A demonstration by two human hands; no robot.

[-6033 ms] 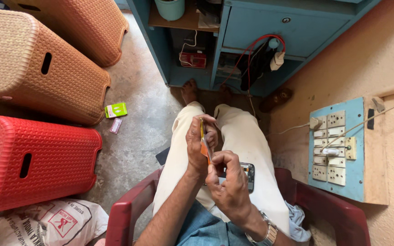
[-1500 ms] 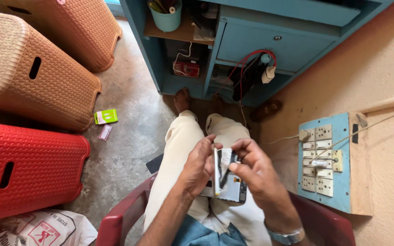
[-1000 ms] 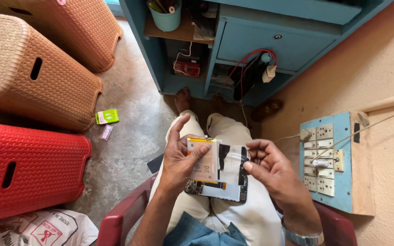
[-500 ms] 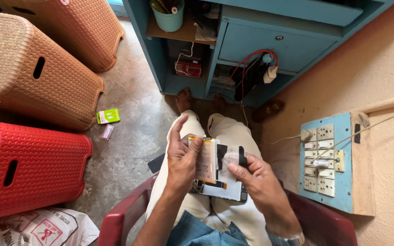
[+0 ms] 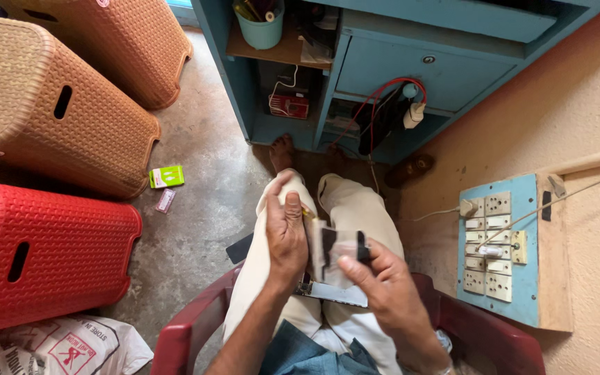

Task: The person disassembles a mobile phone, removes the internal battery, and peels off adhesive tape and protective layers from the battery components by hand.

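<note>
The stool at lower left is bright red with a woven texture; the two stools above it are tan-orange with the same weave. The cabinet is blue, the cup on its shelf pale green. The chair is dark red, the trousers cream, the switchboard light blue with white sockets.

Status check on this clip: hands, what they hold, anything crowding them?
Left hand gripping small flat device over lap. Right hand pinching its near edge; motion blur hides detail. Red chair arms flank, nothing blocking.
</note>
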